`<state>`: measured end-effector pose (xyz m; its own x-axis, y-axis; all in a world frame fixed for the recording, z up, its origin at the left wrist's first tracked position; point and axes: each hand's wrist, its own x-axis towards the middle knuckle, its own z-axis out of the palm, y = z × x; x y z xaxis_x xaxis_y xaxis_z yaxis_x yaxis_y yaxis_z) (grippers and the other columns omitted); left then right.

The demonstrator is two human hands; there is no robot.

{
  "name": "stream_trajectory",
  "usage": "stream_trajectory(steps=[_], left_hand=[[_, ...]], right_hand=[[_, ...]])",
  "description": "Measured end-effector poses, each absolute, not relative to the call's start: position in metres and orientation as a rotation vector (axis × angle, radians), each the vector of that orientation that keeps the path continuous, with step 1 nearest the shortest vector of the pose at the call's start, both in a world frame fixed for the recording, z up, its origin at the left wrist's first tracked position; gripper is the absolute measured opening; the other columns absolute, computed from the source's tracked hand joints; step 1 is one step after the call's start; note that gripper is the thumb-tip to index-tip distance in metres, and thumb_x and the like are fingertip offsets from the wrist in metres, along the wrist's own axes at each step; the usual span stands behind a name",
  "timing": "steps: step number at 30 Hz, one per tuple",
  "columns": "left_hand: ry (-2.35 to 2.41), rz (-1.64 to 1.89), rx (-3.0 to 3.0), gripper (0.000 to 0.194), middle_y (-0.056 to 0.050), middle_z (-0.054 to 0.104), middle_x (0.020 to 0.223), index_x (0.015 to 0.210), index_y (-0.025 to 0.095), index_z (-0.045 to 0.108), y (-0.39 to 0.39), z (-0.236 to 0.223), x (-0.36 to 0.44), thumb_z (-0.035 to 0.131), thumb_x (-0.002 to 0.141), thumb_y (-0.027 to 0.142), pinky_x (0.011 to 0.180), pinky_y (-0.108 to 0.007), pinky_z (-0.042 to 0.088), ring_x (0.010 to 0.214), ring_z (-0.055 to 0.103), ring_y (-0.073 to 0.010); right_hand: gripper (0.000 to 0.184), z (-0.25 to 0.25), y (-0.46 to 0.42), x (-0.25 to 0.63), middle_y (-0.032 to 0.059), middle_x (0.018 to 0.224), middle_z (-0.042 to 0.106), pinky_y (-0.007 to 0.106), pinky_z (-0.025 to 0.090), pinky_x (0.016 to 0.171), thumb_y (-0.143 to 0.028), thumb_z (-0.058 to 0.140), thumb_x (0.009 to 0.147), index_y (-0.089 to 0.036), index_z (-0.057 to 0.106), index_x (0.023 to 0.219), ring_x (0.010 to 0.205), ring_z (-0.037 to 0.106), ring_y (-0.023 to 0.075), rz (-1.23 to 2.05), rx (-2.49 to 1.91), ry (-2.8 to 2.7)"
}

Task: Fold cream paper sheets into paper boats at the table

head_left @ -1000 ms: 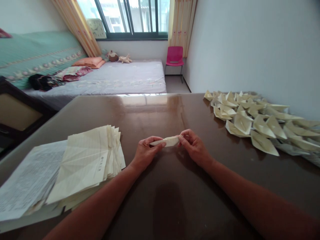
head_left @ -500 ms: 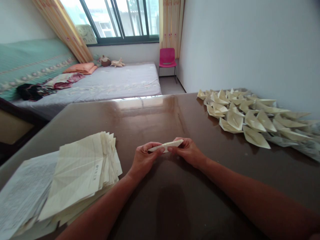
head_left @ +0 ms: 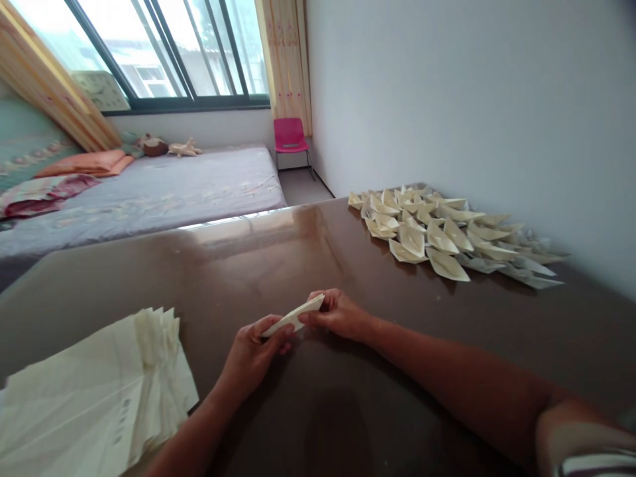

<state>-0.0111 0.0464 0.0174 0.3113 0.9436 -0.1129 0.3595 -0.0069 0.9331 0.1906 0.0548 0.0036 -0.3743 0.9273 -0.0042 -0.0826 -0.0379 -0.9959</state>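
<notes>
Left hand (head_left: 251,348) and right hand (head_left: 342,315) share one grip, each pinching a narrow piece of folded paper (head_left: 297,317) between thumb and fingers, the left at its nearer end, the right close to its farther, raised-looking tip. The folded paper lies slantwise between the two hands, over the brown table (head_left: 233,285); whether its lower edge touches the tabletop is hard to tell. Left of the grip and nearer the body sits a stack of creased sheets (head_left: 74,391), its ragged edge just beside the left forearm (head_left: 199,427). Beyond the grip to the right, well apart, boat-shaped paper pieces (head_left: 447,265) crowd together near the wall (head_left: 427,99). As a judgement, the thin paper could tear at a crease if the two hands pulled unevenly, and its layers could slip out of line or spring apart if either thumb eased off. Too hard a squeeze might crumple the tip. A leftward sweep of the left forearm could knock the stacked sheets askew.
</notes>
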Motion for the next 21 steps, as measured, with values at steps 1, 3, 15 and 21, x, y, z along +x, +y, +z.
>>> stream_trajectory(steps=[1,3,15,21], left_hand=[[1.24,0.719,1.591,0.029,0.002,0.063,0.057,0.083,0.016,0.07,0.046,0.017,-0.012,0.066,0.077,0.045,0.054,-0.018,0.042,0.054,0.056,-0.0114],[1.255,0.709,1.633,0.03,0.002,0.063,0.057,0.082,0.017,0.07,0.046,0.017,-0.012,0.066,0.077,0.046,0.054,-0.018,0.042,0.055,0.056,-0.0118],[1.319,0.603,1.835,0.032,0.003,0.061,0.061,0.082,0.018,0.065,0.047,0.008,-0.013,0.054,0.084,0.048,0.057,-0.022,0.043,0.058,0.057,-0.0138],[1.359,0.619,2.113,0.031,-0.001,0.065,0.097,0.11,0.022,0.058,0.046,0.003,-0.013,0.06,0.082,0.036,0.073,-0.028,0.048,0.075,0.06,-0.016]], right_hand=[[0.029,0.005,0.055,0.191,-0.0051,0.06,0.053,0.02,0.032,0.051,-0.04,0.073,0.071,-0.015,0.058,0.072,0.054,0.043,0.0071,1.531,-0.958,-1.414],[0.029,0.008,0.055,0.192,-0.0044,0.062,0.055,0.02,0.033,0.052,-0.039,0.074,0.069,-0.014,0.064,0.078,0.055,0.044,0.0074,1.5,-0.984,-1.407],[0.024,0.007,0.06,0.198,-0.0022,0.064,0.059,0.021,0.036,0.054,-0.037,0.07,0.074,-0.014,0.068,0.08,0.057,0.047,0.0086,1.304,-1.095,-1.613],[0.05,0.008,0.068,0.216,0.0002,0.101,0.061,0.022,0.045,0.064,-0.029,0.076,0.067,-0.023,0.054,0.111,0.067,0.053,0.0087,1.077,-1.129,-1.871]])
